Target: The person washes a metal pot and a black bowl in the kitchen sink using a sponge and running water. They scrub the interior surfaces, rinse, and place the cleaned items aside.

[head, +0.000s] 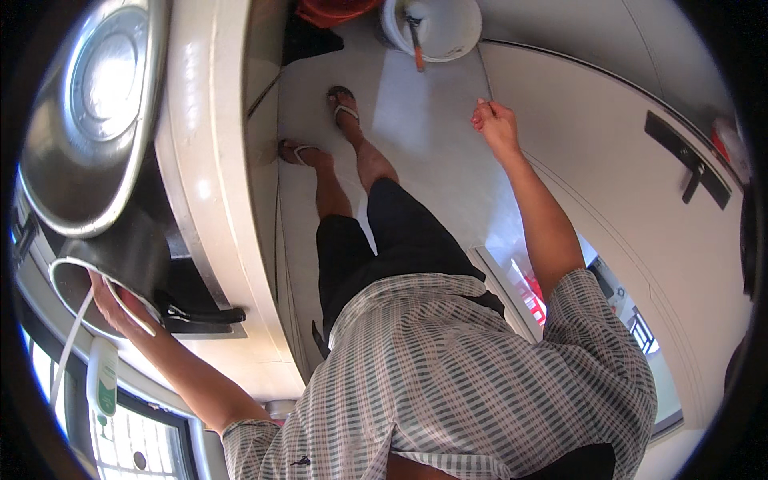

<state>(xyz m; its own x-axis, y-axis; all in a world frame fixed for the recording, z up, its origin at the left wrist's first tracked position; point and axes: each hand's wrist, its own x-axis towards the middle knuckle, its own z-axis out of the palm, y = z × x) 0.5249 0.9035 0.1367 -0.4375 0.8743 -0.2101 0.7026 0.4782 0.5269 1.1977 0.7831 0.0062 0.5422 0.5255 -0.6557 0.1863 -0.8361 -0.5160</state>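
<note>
On the left, my left hand is at the mouth of a grey metal pot, its thumb side inside and its fingers beside the pale rim; part of the hand is hidden. A black handle sticks out beside this pot over a dark cooktop. A larger, shiny metal pot with a round raised base stands above it in the picture. My right hand hangs in front of the pale door, fingers curled in, with no held object visible.
A white bucket with an orange-handled tool stands on the floor, near a red basin. A pale counter edge runs along the left. A green-and-white bottle is by the window. A door with a dark handle is at right.
</note>
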